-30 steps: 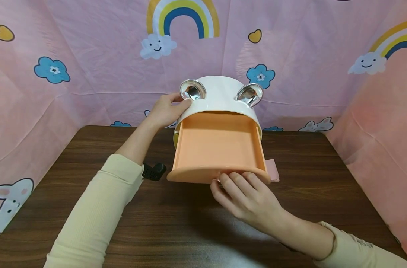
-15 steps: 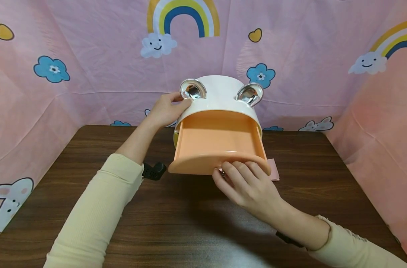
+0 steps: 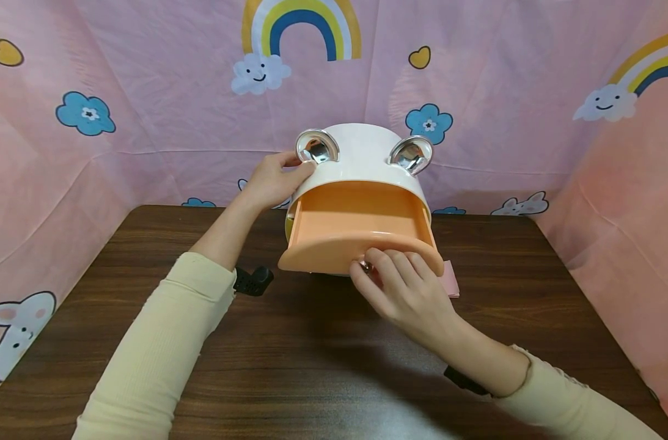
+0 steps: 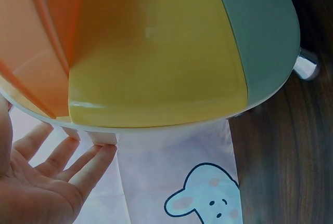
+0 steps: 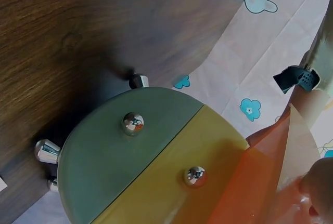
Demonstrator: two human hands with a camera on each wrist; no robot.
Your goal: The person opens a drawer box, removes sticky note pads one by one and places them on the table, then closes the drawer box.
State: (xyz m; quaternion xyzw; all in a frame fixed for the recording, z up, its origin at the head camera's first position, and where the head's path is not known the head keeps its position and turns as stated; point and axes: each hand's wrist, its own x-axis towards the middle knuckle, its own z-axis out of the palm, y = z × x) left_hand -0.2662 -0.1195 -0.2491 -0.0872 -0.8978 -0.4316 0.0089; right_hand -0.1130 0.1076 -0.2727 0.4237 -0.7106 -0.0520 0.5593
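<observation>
A small rounded drawer cabinet (image 3: 361, 143) with a white shell and two silver ears (image 3: 411, 155) stands at the back of the table. Its top drawer (image 3: 322, 255), orange, is partly pulled out, and the part of its inside that shows holds nothing. My right hand (image 3: 411, 299) pinches the silver knob (image 3: 365, 266) on that drawer's front. My left hand (image 3: 273, 180) rests against the shell beside the left ear, its fairly straight fingers touching the side in the left wrist view. Below, a yellow drawer (image 4: 156, 52) and a green drawer (image 4: 265, 42) are closed.
Pink folded paper (image 3: 450, 281) lies on the dark wooden table (image 3: 267, 366) by the cabinet's right side. Silver feet (image 5: 48, 151) hold the cabinet up. A patterned pink cloth (image 3: 201, 91) hangs behind and at both sides. Black wrist devices (image 3: 253, 282) sit on both arms.
My right hand has moved away from me, pushing the orange drawer farther into the cabinet, so less of its inside shows. The left hand and the cabinet have stayed put.
</observation>
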